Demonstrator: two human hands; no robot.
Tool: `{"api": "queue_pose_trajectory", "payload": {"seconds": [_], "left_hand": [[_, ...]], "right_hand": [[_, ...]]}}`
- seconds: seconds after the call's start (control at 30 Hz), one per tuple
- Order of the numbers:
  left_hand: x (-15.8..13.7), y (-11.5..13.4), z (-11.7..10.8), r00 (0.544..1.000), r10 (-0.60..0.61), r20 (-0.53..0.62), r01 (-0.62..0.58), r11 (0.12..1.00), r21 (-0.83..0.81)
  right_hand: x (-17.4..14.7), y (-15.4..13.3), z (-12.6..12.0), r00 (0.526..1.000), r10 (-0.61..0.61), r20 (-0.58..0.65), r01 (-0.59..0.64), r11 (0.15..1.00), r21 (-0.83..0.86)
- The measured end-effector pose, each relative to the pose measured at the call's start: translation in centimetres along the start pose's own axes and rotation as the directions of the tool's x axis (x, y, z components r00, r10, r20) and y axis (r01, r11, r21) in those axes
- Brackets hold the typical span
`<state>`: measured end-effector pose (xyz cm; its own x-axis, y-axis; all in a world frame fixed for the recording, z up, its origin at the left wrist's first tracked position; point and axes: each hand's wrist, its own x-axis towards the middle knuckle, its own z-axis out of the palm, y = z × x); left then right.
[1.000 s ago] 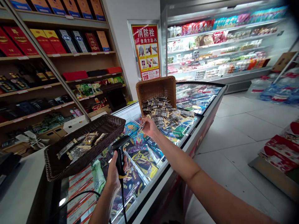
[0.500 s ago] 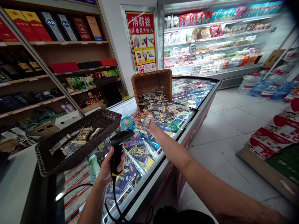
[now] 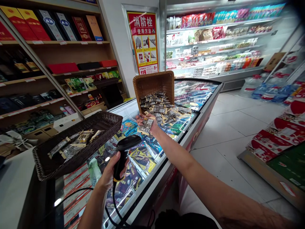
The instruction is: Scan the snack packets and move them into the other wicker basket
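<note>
Freezer (image 3: 205, 111) below us, tipped basket (image 3: 152, 87) spilling packets (image 3: 164, 111) near its right edge, our left hand (image 3: 109, 175) grips the scanner (image 3: 122, 153) while our right hand (image 3: 153, 126) holds one packet (image 3: 145, 126), since turned broad side up, print seemingly exposed.

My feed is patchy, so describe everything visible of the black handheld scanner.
The black scanner looks like plastic: a broad, rounded head atop a narrower grip, with yellow trim near the grip's base and a black cable below. The left hand wraps the grip, its head angled toward the picture's right. Finer details are unclear.
</note>
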<state>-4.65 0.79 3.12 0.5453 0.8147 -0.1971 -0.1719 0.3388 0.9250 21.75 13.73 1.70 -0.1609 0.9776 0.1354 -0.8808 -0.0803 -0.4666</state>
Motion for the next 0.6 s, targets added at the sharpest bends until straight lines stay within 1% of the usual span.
{"api": "queue_pose_trajectory", "payload": {"seconds": [0.1,0.17,0.23,0.27,0.3,0.33,0.37,0.4,0.43,0.47,0.5,0.57,0.6], "left_hand": [[0.0,0.1,0.2,0.999,-0.003,-0.036,0.003,1.0,-0.002],[0.1,0.1,0.0,0.997,0.006,-0.077,-0.007,1.0,-0.016],[0.2,0.1,-0.3,0.996,-0.008,-0.09,0.006,1.0,-0.025],[0.3,0.2,-0.5,0.996,-0.028,-0.08,0.026,0.999,-0.023],[0.4,0.2,-0.7,0.996,-0.051,-0.067,0.05,0.999,-0.018],[0.5,0.2,-0.9,0.996,-0.069,-0.056,0.068,0.998,-0.013],[0.5,0.2,-1.1,0.996,-0.077,-0.051,0.076,0.997,-0.011],[0.6,0.2,-1.3,0.996,-0.078,-0.049,0.077,0.997,-0.013],[0.6,0.2,-1.4,0.996,-0.079,-0.046,0.079,0.997,-0.016],[0.6,0.1,-1.5,0.996,-0.082,-0.043,0.081,0.997,-0.02],[0.7,0.0,-1.5,0.996,-0.084,-0.042,0.083,0.996,-0.024],[0.9,-0.4,-1.6,0.995,-0.094,-0.04,0.093,0.995,-0.027],[1.0,-0.6,-1.6,0.994,-0.095,-0.045,0.094,0.995,-0.027]], "right_hand": [[0.0,0.0,0.7,0.999,-0.035,-0.034,0.034,0.999,-0.007],[0.2,-0.2,1.5,0.994,-0.091,-0.06,0.09,0.996,-0.014],[0.5,-1.2,2.2,0.976,-0.199,-0.093,0.198,0.98,-0.02],[0.6,-2.1,2.5,0.953,-0.279,-0.119,0.279,0.96,-0.023],[0.6,-3.3,2.7,0.914,-0.376,-0.152,0.376,0.926,-0.034],[0.5,-4.9,2.6,0.855,-0.482,-0.192,0.48,0.875,-0.06],[0.4,-6.7,2.3,0.772,-0.59,-0.236,0.583,0.806,-0.105],[0.1,-8.7,1.7,0.67,-0.689,-0.277,0.673,0.721,-0.166],[-0.2,-10.8,0.8,0.552,-0.772,-0.315,0.738,0.628,-0.247],[-0.6,-12.9,-0.3,0.434,-0.834,-0.341,0.775,0.538,-0.331],[-1.0,-14.9,-1.7,0.331,-0.87,-0.365,0.784,0.469,-0.408],[-1.8,-18.2,-4.6,0.174,-0.885,-0.431,0.729,0.41,-0.548],[-2.2,-19.5,-6.1,0.133,-0.886,-0.443,0.676,0.408,-0.614]]}}
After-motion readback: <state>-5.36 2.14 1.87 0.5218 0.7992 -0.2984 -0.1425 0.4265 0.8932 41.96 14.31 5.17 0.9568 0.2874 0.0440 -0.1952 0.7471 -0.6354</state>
